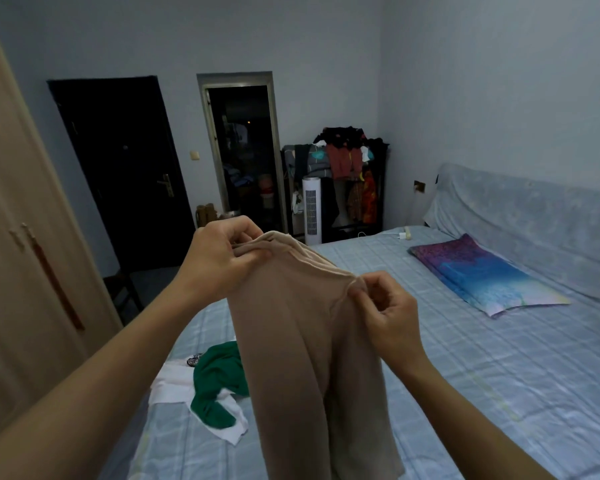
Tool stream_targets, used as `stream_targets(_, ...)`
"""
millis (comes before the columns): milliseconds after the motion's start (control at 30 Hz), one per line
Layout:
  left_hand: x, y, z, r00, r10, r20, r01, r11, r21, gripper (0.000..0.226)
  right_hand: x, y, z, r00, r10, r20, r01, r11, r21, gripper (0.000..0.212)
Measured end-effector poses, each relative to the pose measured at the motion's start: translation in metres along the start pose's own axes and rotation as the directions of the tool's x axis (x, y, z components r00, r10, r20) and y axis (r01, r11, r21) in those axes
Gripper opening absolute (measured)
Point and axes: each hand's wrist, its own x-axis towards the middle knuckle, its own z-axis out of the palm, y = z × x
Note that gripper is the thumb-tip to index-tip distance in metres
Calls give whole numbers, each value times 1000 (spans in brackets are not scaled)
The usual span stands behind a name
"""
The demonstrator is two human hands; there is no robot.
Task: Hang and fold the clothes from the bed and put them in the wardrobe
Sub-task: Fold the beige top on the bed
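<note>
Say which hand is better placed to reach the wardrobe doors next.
Probably left: the left hand grips the beige garment nearer the wardrobe; the right hand pinches it over the bed.

Place: bedroom, private home.
Evidence:
- lg bed w/ pale blue checked sheet (465, 375)
- purple-blue patterned pillow (485, 275) at head end
- blue-draped headboard (534, 209) by right wall
- beige wooden wardrobe (21, 237) w/ dbl doors, left
- dark open rack (347, 168), piled & hung w/ mixed clothes, far corner
- white tower fan (311, 209) just beside rack
- dark door w/ brass handle (125, 174)
- grey-framed doorway (243, 150) to unlit rm
- green garment (219, 379) loose on sheet
</note>
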Motion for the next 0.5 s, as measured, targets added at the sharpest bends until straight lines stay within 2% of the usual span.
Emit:
stream_targets(133, 3, 2, 7, 999, -2, 53, 7, 996, -93, 8, 4, 5, -14, 998, -14, 60, 17, 998, -57, 15)
stream_targets(267, 8, 14, 15, 995, 45, 90, -32, 989, -142, 7, -6, 17, -21, 968, 133, 215, -125, 991, -50, 27)
stream_targets(400, 13, 22, 20, 990, 88, 110, -71, 986, -153, 8, -27, 38, -14, 921, 276, 276, -273, 961, -52, 11)
stream_targets(500, 13, 23, 18, 988, 96, 121, -83, 991, -106, 8, -39, 47, -8, 916, 266, 300, -267, 963, -39, 25)
